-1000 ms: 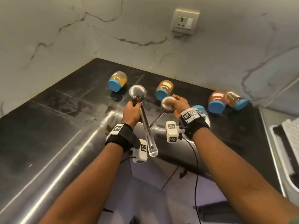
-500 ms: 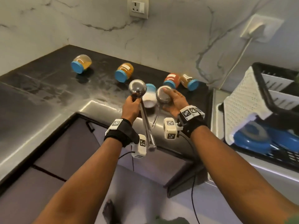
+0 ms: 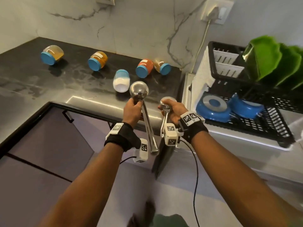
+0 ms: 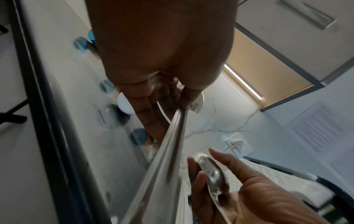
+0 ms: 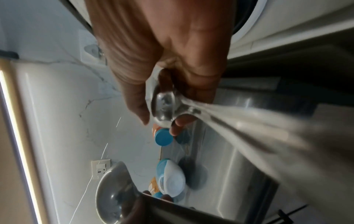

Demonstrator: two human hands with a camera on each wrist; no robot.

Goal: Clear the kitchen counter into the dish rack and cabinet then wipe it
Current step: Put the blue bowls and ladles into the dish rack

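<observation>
My left hand (image 3: 132, 108) grips a large steel ladle (image 3: 139, 91) just below its bowl, with the long handle running back past my wrist. My right hand (image 3: 170, 107) holds a smaller steel ladle (image 3: 164, 104) by its bowl (image 5: 165, 107), handle pointing back and down. Both hands hover above the counter's front edge (image 3: 105, 105). Several blue-lidded jars lie on their sides on the dark counter: a yellow one (image 3: 52, 54), an amber one (image 3: 98, 61), a white one (image 3: 121, 80), an orange one (image 3: 144, 67). The black dish rack (image 3: 255, 112) stands to the right.
Green plates (image 3: 272, 59) stand in the rack's back; blue lids (image 3: 213, 107) lie on its floor beside a white perforated basket (image 3: 201, 82). A plugged-in socket (image 3: 214, 11) and its cord hang on the marble wall. Purple cabinet fronts (image 3: 49, 136) sit below the counter.
The view has swung right, so the dish rack and green plates have come into sight. Both hands, still holding the ladles, have moved right towards the rack.
</observation>
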